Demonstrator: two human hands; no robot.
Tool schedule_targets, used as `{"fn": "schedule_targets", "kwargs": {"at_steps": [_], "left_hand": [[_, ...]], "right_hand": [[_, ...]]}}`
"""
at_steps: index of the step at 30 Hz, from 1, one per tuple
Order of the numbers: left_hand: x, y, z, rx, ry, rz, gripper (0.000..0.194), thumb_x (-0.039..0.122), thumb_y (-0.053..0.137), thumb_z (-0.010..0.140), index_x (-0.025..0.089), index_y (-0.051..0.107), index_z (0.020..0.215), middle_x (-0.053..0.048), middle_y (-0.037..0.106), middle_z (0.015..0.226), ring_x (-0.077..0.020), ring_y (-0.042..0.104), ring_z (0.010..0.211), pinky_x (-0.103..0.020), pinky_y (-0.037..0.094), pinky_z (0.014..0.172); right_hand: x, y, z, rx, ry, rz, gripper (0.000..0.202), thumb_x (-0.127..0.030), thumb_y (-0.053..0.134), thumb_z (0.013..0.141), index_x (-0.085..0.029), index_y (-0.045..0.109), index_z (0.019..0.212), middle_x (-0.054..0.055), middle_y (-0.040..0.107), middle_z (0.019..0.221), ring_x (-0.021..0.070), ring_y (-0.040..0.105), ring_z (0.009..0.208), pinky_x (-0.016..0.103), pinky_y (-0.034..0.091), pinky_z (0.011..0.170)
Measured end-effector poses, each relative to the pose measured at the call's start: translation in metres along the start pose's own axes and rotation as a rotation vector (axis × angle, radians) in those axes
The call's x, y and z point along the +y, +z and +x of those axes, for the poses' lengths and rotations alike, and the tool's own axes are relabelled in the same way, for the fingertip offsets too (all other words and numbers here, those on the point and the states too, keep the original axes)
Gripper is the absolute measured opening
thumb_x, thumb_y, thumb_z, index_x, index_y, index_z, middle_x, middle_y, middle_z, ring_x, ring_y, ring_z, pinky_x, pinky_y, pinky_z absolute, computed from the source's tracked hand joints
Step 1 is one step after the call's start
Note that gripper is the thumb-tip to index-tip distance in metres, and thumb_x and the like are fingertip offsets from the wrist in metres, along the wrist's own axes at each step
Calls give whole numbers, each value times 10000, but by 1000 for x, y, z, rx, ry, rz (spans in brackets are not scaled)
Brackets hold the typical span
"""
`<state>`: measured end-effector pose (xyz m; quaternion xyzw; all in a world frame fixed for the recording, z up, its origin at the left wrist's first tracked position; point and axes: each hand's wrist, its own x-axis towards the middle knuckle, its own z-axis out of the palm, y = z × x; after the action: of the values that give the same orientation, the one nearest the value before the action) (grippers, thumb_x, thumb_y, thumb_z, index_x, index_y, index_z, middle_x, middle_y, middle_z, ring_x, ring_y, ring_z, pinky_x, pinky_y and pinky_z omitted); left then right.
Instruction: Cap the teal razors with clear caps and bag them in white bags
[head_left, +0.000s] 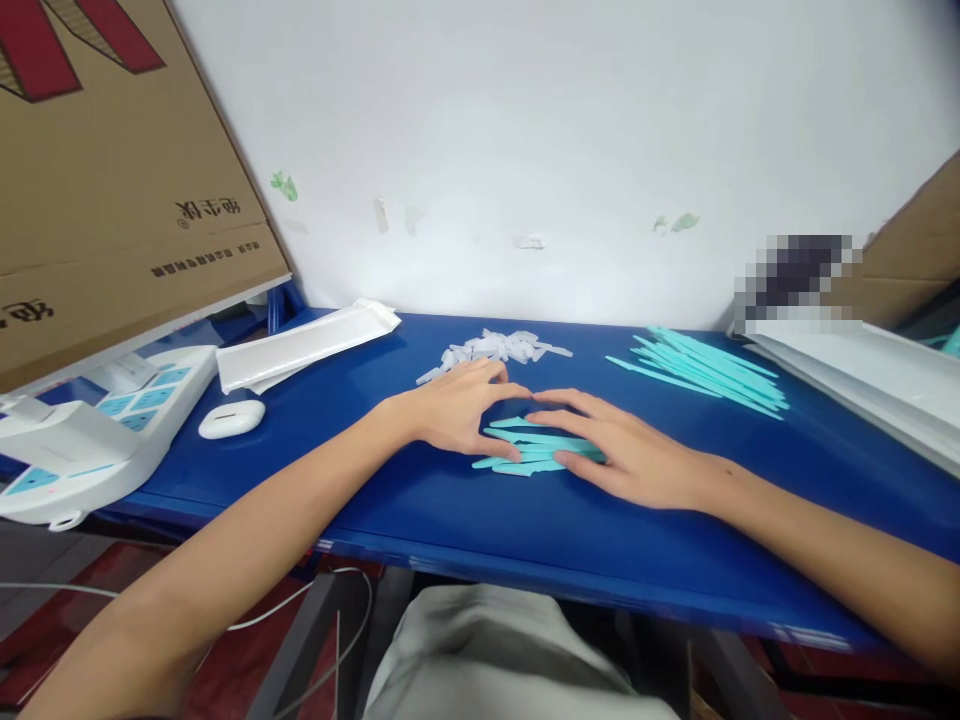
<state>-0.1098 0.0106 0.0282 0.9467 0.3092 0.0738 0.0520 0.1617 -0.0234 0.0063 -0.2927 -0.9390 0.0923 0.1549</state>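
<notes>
- Blue table (pixel 450 520), glossy, backed by a white wall (pixel 525 120) with scraps of tape on it.
- At far left, a cardboard box (pixel 112 170) leans inward over a white power strip (pixel 172 425); if bumped, the box might slip onto it.
- Beside that, 1 white earbud case (pixel 232 419) and 1 long white sleeve (pixel 300 350); the left forearm, swinging wide, could knock the case.
- Near the middle, a loose heap of pale pieces (pixel 499 346) lies just behind the left hand (pixel 454 405); a backward drift of its knuckles could scatter them or mix them with the teal strips (pixel 536 455).
- Left hand fairly wide, fingers curved, its thumb at the strips' near left end.
- Teal strips flat on the table between the 2 hands, ends uneven; squeezing from 1 side only could fan them out or slide 1 over another.
- Right hand (pixel 637 450) also fairly wide, arched over their right end; its index fingertip nearly meets the left's, so the fingers could get in each other's way.
- Farther right, a second teal bundle (pixel 705 370), splayed, near a white tray (pixel 877 370).
</notes>
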Motion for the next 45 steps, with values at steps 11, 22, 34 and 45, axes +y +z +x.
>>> {"fn": "schedule_targets", "kwargs": {"at_steps": [11, 22, 34, 45], "left_hand": [[3, 11, 6, 34, -37, 50, 813, 798, 488, 880, 244, 487, 1476, -136, 509, 1255, -310, 475, 1106, -445, 358, 977], [-2, 10, 3, 19, -83, 51, 824, 820, 430, 887, 262, 470, 1491, -148, 496, 1315, -333, 457, 1173, -479, 336, 1007], [-1, 6, 2, 17, -46, 11, 745, 775, 413, 928, 266, 507, 1464, -133, 506, 1290, -318, 462, 1148, -465, 336, 1003], [5, 5, 2, 4, 32, -18, 693, 752, 453, 933, 249, 621, 1378, -122, 532, 1292, -311, 473, 1142, -436, 328, 998]], "right_hand": [[-8, 3, 0, -11, -1, -31, 444, -318, 436, 1008, -271, 536, 1438, 145, 495, 1513, 335, 488, 1365, 587, 433, 1063], [-7, 0, 2, 36, -29, 11, 334, -285, 464, 1002, -263, 721, 1215, 132, 601, 1385, 314, 555, 1286, 529, 488, 1012], [32, -13, -1, 55, 219, -450, 442, -292, 344, 1024, -167, 664, 1302, 169, 620, 1350, 330, 627, 1170, 511, 513, 969], [87, -28, -26, -177, 629, -500, 447, -260, 335, 996, -81, 630, 1279, 225, 673, 1260, 343, 651, 1155, 446, 505, 946]]}}
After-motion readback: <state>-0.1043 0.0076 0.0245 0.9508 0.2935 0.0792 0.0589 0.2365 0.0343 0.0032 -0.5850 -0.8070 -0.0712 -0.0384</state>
